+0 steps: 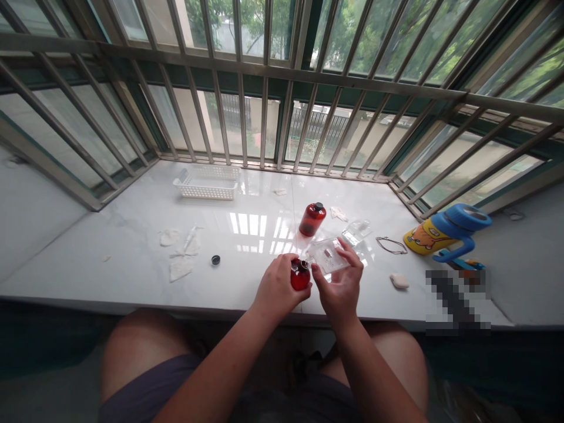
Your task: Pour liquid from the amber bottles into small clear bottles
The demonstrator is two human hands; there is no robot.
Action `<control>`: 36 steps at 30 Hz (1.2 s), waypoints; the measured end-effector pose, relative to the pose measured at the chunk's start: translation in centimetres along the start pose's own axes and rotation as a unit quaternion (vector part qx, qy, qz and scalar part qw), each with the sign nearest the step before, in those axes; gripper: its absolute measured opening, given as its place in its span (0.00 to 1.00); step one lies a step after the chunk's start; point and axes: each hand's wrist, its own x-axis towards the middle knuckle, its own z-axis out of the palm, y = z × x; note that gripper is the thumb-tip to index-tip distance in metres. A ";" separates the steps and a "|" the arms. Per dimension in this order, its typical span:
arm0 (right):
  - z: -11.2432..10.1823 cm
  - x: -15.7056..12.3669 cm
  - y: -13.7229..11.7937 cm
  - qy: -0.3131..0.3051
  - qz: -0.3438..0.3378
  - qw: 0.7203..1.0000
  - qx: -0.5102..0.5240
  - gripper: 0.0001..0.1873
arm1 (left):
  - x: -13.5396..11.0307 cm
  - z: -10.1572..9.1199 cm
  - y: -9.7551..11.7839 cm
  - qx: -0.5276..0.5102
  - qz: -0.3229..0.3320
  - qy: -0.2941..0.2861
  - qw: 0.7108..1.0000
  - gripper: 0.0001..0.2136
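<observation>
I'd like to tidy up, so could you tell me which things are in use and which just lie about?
In use: small red bottle in left hand; clear packet in right hand.
Lying about: capped red bottle, white basket, blue-yellow flask, tissues.

The left hand (pixel 278 286) grips a small red bottle (pixel 300 276); the right hand (pixel 340 282) touches its top.

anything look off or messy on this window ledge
The blue and yellow plastic drinking flask lies on its side at the right. A small black cap sits loose on the white ledge, far from the small red bottle in the left hand. Crumpled white wrappers lie scattered beside it. No spill shows.
</observation>
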 end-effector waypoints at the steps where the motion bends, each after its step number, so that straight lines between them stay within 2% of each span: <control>1: 0.0 0.0 0.0 0.001 -0.001 1.000 -0.001 0.29 | 0.0 0.0 0.0 0.000 -0.001 0.000 1.000 0.28; 36: -0.2 0.6 0.1 -0.021 -0.028 0.999 -0.004 0.32 | 0.0 0.0 -0.2 -0.004 -0.005 -0.006 1.000 0.28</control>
